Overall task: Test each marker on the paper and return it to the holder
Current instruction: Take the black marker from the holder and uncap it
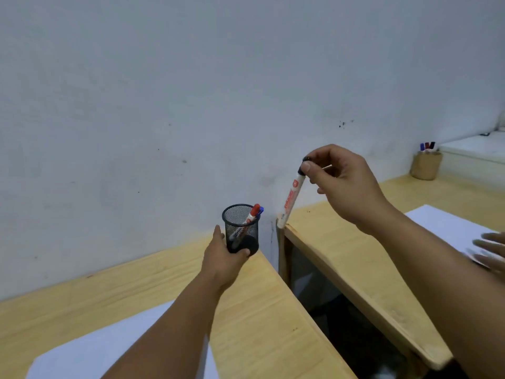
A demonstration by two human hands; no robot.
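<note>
My left hand (222,259) grips a black mesh holder (241,228), lifted and tilted above the far corner of the wooden desk (262,310). A red-capped marker (252,213) and a blue-capped marker (261,209) lean inside it. My right hand (344,181) pinches the black cap end of a white marker (291,199), which hangs tip-down to the right of the holder, over the gap between the desks. White paper (109,348) lies on the desk under my left forearm.
A second wooden desk (355,255) stands to the right across a dark gap, with a white sheet (448,225) and another person's hand (490,251) on it. A tan cup of markers (426,165) sits far right by the wall.
</note>
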